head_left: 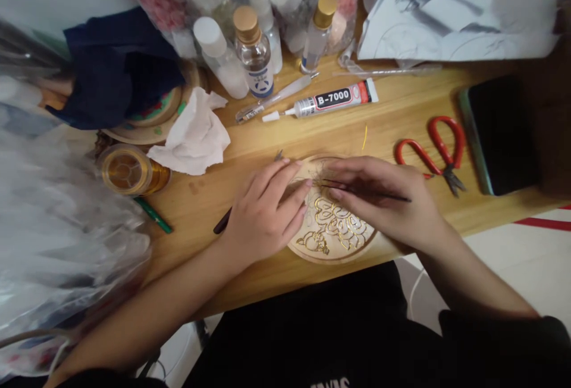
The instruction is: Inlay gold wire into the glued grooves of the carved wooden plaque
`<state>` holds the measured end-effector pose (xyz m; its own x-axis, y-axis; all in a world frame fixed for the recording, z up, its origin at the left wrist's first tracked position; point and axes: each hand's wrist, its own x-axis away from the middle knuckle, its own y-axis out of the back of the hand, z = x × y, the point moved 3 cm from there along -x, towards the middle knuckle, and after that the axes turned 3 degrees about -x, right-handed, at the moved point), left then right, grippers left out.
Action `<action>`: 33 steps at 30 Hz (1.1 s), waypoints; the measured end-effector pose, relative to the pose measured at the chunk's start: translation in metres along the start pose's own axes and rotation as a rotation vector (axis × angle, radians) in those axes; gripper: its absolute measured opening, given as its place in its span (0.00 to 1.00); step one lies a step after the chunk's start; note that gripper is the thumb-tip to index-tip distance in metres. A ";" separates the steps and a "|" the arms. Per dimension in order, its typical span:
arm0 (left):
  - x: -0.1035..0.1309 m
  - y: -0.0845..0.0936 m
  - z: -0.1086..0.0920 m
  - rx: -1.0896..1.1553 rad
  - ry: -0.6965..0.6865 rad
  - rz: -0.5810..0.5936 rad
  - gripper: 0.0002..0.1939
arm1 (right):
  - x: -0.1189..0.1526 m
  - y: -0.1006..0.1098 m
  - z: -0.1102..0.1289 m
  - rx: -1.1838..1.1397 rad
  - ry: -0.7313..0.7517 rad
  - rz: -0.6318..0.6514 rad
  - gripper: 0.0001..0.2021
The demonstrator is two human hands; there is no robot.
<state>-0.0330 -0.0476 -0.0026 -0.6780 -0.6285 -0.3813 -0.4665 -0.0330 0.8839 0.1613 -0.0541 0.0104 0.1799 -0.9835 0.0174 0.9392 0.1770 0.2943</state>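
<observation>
Beyond the disc lie a silver B-7000 glue tube [332, 100] and a crumpled white tissue [196, 135]; red-handled metal cutters [447, 169] sit to your right, near a dark phone [504, 135]. Your hands cover parts of the round, pale wooden disc with raised gold outlines [332, 259], on the table's near side. Your right hand [390, 200] pinches a slim dark tool [372, 192], its long axis roughly left-right, tip pointing left over the disc. Your left hand [265, 215] lies at the disc's left, fingers slightly spread; whether it grips anything, you cannot tell.
</observation>
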 end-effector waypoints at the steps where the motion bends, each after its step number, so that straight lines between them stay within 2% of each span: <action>1: 0.000 0.000 0.000 0.004 -0.001 0.004 0.15 | 0.000 -0.001 -0.001 0.005 -0.016 0.008 0.13; 6: 0.000 -0.001 0.000 0.017 0.021 0.031 0.16 | -0.002 0.000 0.001 0.100 0.052 0.021 0.06; 23: -0.002 0.001 -0.002 -0.022 0.014 0.073 0.16 | -0.006 -0.001 -0.001 0.110 0.144 0.059 0.11; 33: -0.002 -0.001 -0.002 -0.032 0.046 0.087 0.15 | -0.012 0.005 0.002 0.169 0.244 0.191 0.11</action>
<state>-0.0301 -0.0482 -0.0017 -0.6881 -0.6650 -0.2904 -0.3882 -0.0007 0.9216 0.1631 -0.0415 0.0135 0.4314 -0.8919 -0.1358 0.8238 0.3281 0.4623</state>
